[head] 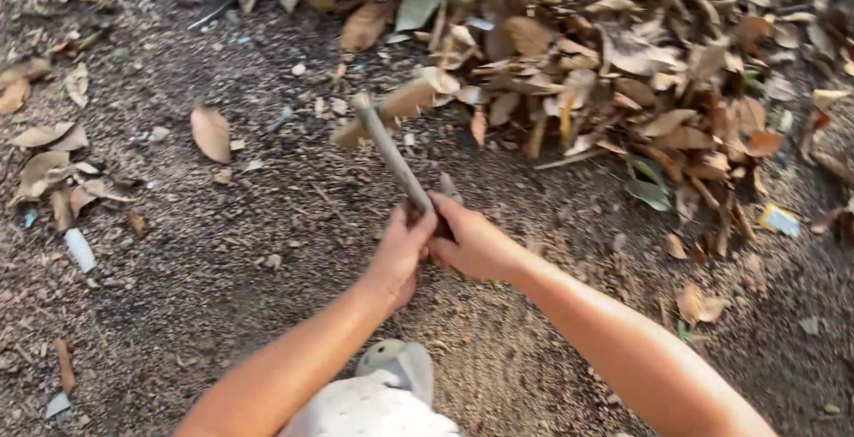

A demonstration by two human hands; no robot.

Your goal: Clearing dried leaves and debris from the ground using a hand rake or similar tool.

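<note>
A thin grey-brown stick [391, 154] is gripped at its near end by both bare hands over a patch of dark, gritty ground [222, 259], its far tip reaching up to the edge of a heap of dry brown leaves [623, 64]. The left hand [400, 255] is closed around the shaft from the left, and the right hand [471, 243] is wrapped around the same end from the right, the two touching each other, so that neither is open or free. The stick is held at a slant, rising away from the body toward the upper left, and its tip is seen beside a curled leaf at the heap's margin. It is judged to be light and stiff, dry wood that could snap if levered hard against the ground, with a rough surface unlikely to slip in the palm. A hold low on the shaft, as shown, is judged to give reach at the cost of control; a second grip further up would steady it. Loose leaves [212, 133] and a small white scrap of litter [80, 248] are scattered to the left, and a grey shoe toe [400, 366] is seen below the wrists.
</note>
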